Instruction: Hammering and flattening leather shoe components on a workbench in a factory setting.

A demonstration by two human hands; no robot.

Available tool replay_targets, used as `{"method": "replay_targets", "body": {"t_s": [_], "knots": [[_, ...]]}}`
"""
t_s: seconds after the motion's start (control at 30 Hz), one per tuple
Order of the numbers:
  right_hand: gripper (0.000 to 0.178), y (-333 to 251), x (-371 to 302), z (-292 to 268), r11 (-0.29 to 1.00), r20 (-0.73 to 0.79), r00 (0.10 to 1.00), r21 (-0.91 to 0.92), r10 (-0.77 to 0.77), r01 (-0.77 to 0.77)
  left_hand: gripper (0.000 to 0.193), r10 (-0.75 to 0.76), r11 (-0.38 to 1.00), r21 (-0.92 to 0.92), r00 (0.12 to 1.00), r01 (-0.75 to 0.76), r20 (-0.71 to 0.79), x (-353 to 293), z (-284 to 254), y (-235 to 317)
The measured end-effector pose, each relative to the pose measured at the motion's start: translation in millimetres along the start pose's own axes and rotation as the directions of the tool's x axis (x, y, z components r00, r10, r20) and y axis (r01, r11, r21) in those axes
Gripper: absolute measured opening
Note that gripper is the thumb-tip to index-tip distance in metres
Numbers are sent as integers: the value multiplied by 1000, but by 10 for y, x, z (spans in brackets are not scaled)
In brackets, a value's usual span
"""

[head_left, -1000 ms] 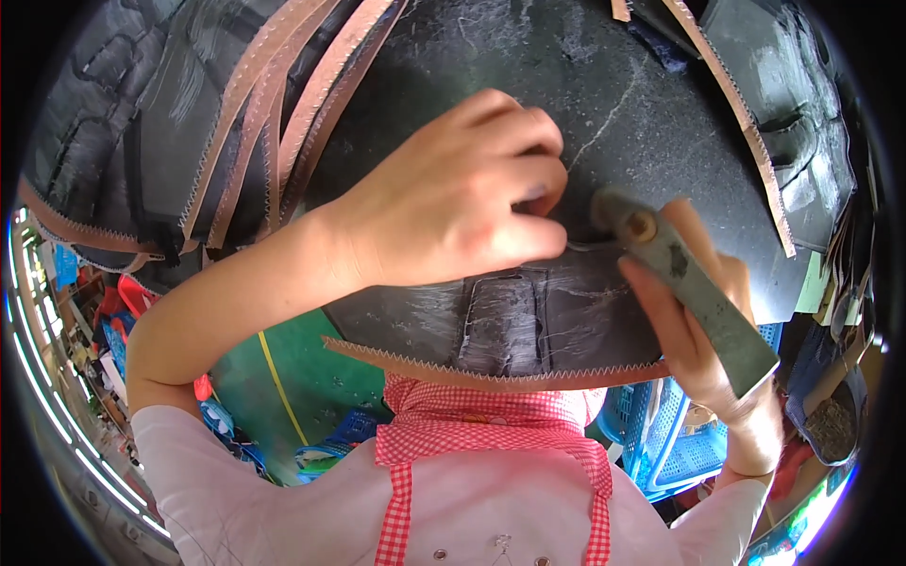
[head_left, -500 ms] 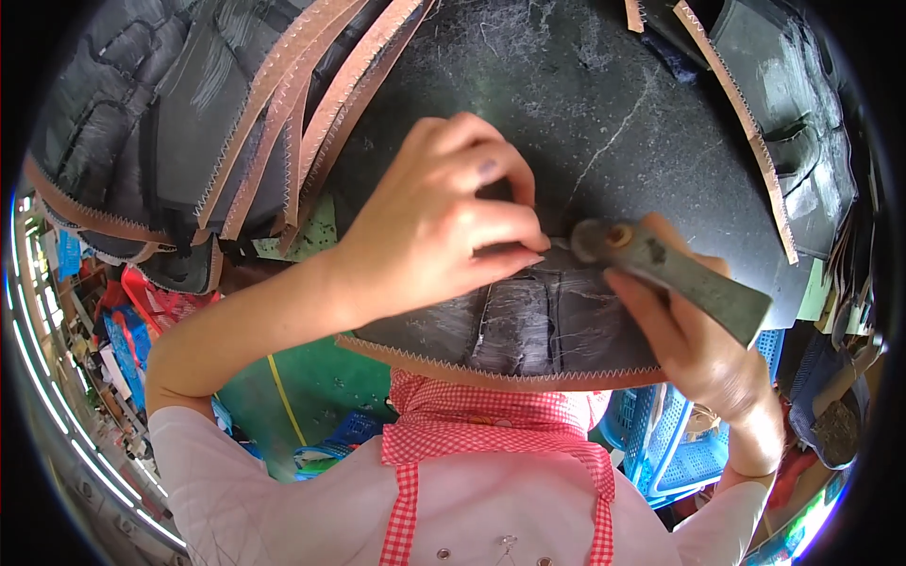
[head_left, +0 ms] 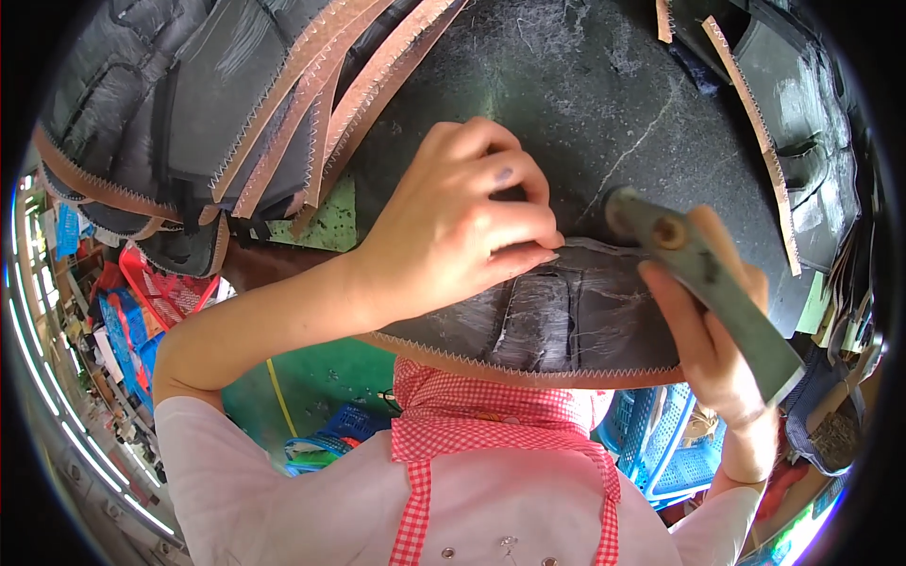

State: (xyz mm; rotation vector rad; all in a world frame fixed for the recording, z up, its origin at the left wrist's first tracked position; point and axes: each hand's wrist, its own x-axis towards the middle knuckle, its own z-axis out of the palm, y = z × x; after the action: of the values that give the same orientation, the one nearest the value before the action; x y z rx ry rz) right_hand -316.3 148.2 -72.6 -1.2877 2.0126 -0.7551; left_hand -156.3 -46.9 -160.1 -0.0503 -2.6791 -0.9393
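While the left hand [head_left: 462,236] presses down with bent fingers on the upper edge of a black rubber piece [head_left: 557,321], pinching it, the right hand [head_left: 708,330] is closed around a flat grey-green metal tool [head_left: 708,283]. Tool: long, bar-shaped, dull surface, with a round rivet near its rounded tip; the tip touches the piece's top edge just beside the left fingertips. Rubber piece: dark, matte, scuffed with pale scratch marks, with raised rectangular blocks across its face; its lower edge is cut in a fine zigzag and backed by a tan layer. It lies at the near edge of a black, chalk-streaked work surface [head_left: 585,104], directly above a red-and-white checked apron [head_left: 491,424]. Similar dark rubber pieces with tan saw-toothed edges [head_left: 264,141] are stacked at upper left; another strip [head_left: 755,132] lies at upper right. Blue plastic baskets [head_left: 670,443] sit below right.
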Motion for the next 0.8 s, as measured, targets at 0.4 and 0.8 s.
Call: {"method": "replay_targets", "body": {"t_s": [0.4, 0.8], "knots": [[11, -16, -34, 195, 985, 169, 986, -170, 5, 24, 31, 6, 978, 208, 1000, -11, 24, 5, -60, 153], [37, 231, -130, 260, 994, -39, 999, -110, -14, 9, 32, -136, 953, -250, 980, 170, 146, -2, -116, 312]]}}
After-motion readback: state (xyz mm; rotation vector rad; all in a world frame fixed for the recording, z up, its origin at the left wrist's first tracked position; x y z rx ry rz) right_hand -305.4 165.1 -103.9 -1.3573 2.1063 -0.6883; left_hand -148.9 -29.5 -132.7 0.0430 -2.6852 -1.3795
